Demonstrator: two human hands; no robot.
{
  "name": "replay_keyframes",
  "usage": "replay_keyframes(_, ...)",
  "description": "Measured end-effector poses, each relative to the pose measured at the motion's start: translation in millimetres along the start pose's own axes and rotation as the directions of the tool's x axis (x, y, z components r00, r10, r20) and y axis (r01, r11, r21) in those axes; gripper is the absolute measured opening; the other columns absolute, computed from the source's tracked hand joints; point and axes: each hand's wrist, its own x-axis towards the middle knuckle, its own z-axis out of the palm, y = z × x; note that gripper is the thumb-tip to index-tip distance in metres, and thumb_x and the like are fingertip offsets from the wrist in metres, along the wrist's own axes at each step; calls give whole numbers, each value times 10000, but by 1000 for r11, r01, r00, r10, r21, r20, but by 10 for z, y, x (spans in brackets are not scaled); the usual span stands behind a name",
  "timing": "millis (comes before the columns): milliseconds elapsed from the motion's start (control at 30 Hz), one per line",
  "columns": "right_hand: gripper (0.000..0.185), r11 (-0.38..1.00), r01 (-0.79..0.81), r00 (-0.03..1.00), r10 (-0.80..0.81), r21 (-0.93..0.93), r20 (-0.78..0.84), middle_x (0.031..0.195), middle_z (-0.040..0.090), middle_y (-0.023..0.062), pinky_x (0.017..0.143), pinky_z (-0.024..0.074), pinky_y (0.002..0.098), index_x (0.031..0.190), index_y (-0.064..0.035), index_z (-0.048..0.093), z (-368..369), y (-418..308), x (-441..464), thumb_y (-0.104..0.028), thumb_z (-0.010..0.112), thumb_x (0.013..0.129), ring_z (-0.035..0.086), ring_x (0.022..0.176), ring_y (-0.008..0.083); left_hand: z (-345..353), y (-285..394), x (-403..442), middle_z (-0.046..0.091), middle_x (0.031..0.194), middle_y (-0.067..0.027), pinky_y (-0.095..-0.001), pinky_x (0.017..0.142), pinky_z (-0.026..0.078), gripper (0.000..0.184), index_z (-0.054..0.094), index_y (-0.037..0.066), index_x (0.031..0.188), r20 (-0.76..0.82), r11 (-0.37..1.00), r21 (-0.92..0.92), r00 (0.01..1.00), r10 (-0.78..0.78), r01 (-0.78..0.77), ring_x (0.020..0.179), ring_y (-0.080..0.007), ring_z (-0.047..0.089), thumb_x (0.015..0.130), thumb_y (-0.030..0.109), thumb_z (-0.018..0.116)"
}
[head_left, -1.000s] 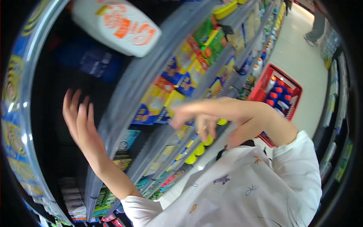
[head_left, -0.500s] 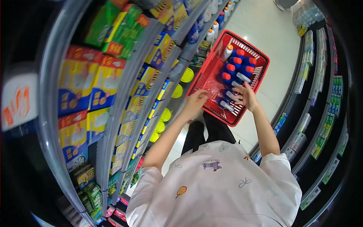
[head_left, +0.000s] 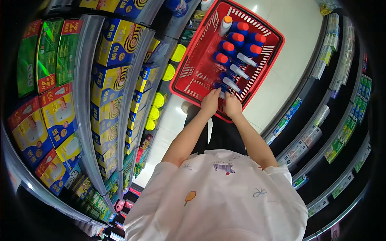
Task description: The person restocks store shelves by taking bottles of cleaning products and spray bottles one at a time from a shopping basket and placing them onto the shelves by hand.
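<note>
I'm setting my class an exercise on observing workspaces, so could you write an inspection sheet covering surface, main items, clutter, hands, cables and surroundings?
Surface: pale tiled floor under the red basket.
Main items: blue bottles with red caps, white-nozzled bottles and one orange-capped white bottle, in the basket.
Clutter: yellow lids left of the basket.
Hands: left hand and right hand together at its near end; grip unclear.
Cables: nothing seen.
Surroundings: shelves both sides, holding boxes.

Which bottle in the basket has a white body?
The orange-capped bottle by the red basket's far left corner; the other bottles are blue, with red or pale tops.
</note>
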Motion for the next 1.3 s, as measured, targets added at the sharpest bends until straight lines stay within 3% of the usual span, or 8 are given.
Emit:
replay_keyframes(133,176,998,-8,1000,9,-62,9,831,665,163,708,530,446,928,-44,607,26,-34,139,-96,559,766,658,784,346,-10,-13,130,606,1100,-227,-463,867,477,425,563,36,1186,12,995,-14,995,-98,98,998,-394,589,786,-40,439)
replay_keyframes(200,366,994,38,999,-36,-103,24,915,676,143,717,533,445,1067,-78,630,-9,8,147,-144,631,707,652,808,347,-39,-78,106,627,1042,-192,-455,812,499,383,556,46,1179,-22,999,12,999,-35,36,948,-375,608,802,-9,523)
replay_keyframes(500,263,942,335,942,-335,-7,-30,784,658,168,659,512,462,916,-83,659,-1336,-592,-644,-175,659,669,643,731,359,-994,301,-675,607,1146,-127,-362,826,502,439,613,50,1124,-70,874,-427,972,224,-233,1047,-270,600,697,37,711)
replay_keyframes(633,247,849,527,849,-524,-40,61,701,633,174,625,504,462,878,-82,668,-2169,-1149,-1151,-151,662,640,627,684,367,-1115,365,-1007,540,1262,-140,-372,972,428,631,499,72,1278,-241,837,-305,887,394,-455,1185,-291,513,701,100,751)
replay_keyframes(900,427,402,916,396,-906,5,150,671,630,127,550,497,347,977,-44,686,-3091,-2056,-1921,-127,735,561,622,594,288,-1581,743,-1842,631,1156,-147,-375,893,492,529,564,14,1212,-533,665,-349,723,439,-661,1041,-273,632,742,174,746)
replay_keyframes(1033,501,36,993,50,-991,111,-127,767,666,82,533,451,271,1029,-12,673,-3269,-2598,-2142,-133,809,563,606,599,198,-2039,812,-2418,630,1165,-139,-357,893,503,603,562,38,1240,-651,644,-304,647,397,-702,1012,-258,648,696,177,782)
replay_keyframes(1167,819,-148,985,-138,-984,87,-109,1065,638,181,740,482,366,1175,39,574,-3303,-3114,-2211,-391,864,541,619,840,313,-2636,877,-3182,602,1222,-136,-358,948,465,593,542,44,1274,-772,645,-250,550,317,-722,1093,-250,603,744,204,754)
replay_keyframes(1300,811,-306,950,-311,-946,-61,-87,1241,540,211,901,440,445,1247,38,506,-3171,-3617,-2273,-289,832,581,555,1051,366,-3134,834,-3787,542,1294,-145,-370,1011,419,711,517,39,1280,-884,674,-215,435,174,-707,1184,-247,536,671,244,822)
